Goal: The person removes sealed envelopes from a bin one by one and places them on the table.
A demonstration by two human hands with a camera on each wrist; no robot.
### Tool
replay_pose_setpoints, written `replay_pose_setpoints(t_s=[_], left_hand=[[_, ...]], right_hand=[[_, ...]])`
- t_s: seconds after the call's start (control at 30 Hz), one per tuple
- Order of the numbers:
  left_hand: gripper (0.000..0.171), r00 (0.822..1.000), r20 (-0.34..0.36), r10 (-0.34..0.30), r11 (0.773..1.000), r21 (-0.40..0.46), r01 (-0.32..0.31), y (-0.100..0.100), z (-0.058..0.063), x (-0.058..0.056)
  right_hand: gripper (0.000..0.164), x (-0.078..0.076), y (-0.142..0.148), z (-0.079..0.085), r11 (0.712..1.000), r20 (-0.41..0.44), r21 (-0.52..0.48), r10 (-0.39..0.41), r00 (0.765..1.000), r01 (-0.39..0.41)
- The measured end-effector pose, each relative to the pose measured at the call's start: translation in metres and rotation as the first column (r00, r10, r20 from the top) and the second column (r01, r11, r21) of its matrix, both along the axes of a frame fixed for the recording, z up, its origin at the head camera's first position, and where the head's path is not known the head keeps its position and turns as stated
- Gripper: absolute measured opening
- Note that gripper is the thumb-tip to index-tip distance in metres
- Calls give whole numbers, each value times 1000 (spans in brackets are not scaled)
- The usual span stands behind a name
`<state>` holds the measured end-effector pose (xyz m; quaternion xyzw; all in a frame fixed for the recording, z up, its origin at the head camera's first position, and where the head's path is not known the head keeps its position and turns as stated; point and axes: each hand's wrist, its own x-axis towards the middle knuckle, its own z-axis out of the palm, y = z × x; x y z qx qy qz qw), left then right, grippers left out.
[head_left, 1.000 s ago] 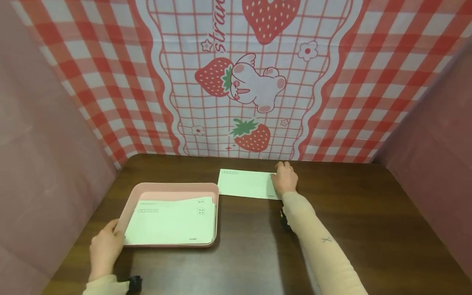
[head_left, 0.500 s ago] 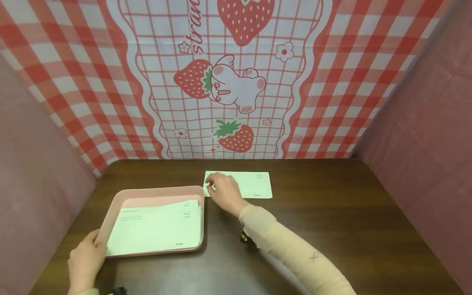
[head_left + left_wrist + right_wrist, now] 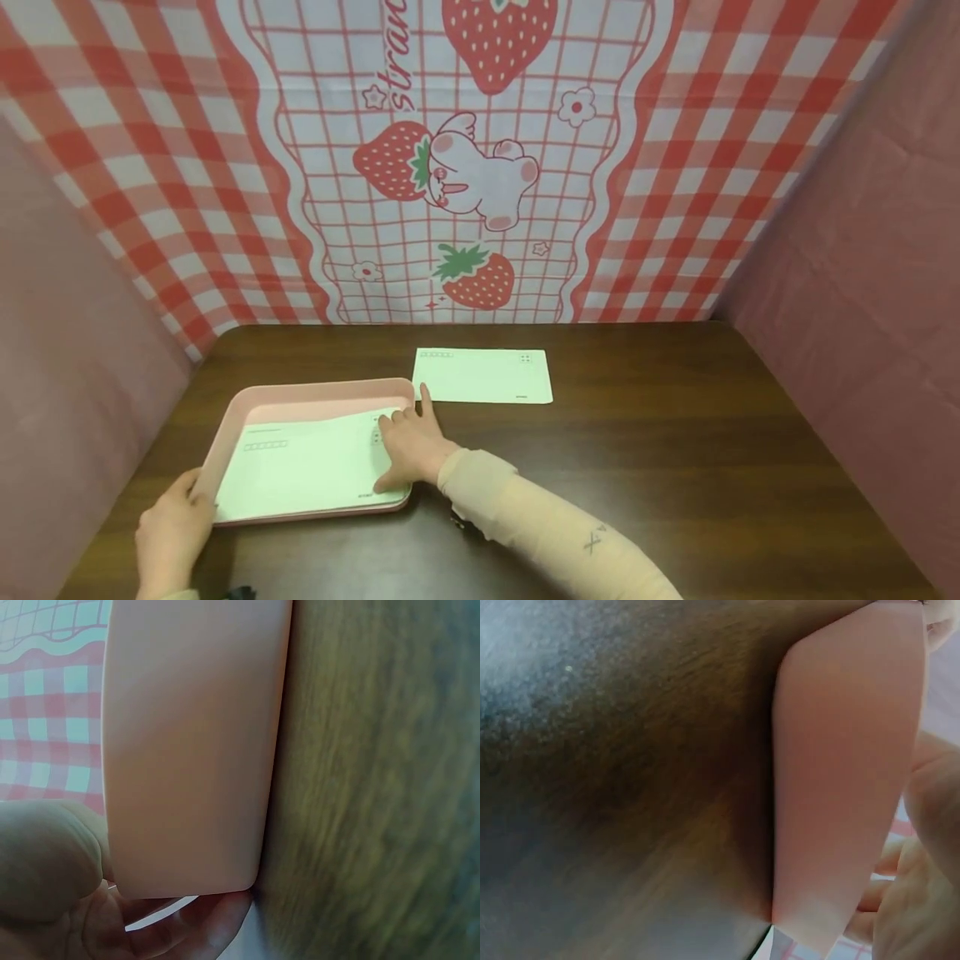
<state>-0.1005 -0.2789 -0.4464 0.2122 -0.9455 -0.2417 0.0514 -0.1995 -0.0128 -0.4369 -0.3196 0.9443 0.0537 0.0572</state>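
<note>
A pink tray (image 3: 322, 390) holds a stack of white envelopes (image 3: 307, 467) and lies at the left of the table. My left hand (image 3: 174, 529) grips the tray by its left side; in the left wrist view the thumb (image 3: 45, 862) is at the rim and the fingers (image 3: 217, 922) curl around the near corner. Over the tray's right wall reaches my right hand (image 3: 412, 450), fingers and thumb spread on the right end of the top envelope. From the right wrist view, the wall (image 3: 840, 772) hides the envelopes under that hand.
A single white envelope (image 3: 487, 379) lies flat behind and right of the tray. The brown wooden table (image 3: 637, 433) ends at a red-and-white strawberry cloth (image 3: 480, 200), with pink cloth walls (image 3: 840, 275) at both sides.
My right hand has left the single envelope, which now lies on the table, and moved left and nearer onto the envelopes in the tray. The left hand still holds the tray.
</note>
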Motion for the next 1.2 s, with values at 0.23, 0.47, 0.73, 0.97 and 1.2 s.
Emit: replay_pose_setpoints(t_s=[0.23,0.47,0.73,0.97,1.2], left_hand=[[40,1000,5,5,1000,2,-5,0,-1,0],[40,1000,5,10,1000,0,-10,1,-1,1],[40,1000,-7,-2,1000,-6,2,2,0,1],[40,1000,-3,-6,1000,-15,6,3,1,1],[40,1000,15,-5,1000,-20,5,3,2,2]], right_hand=[[86,0,-2,-2,1000,-71,-2,-9,997,9],[84,4,-4,-4,998,-182,-58,-8,983,-3],[48,5,3,-8,949,-204,-309,1,979,-65],[40,3,6,-6,892,-134,-452,-88,987,18],[21,2,6,0,798,8,-590,-147,989,123]])
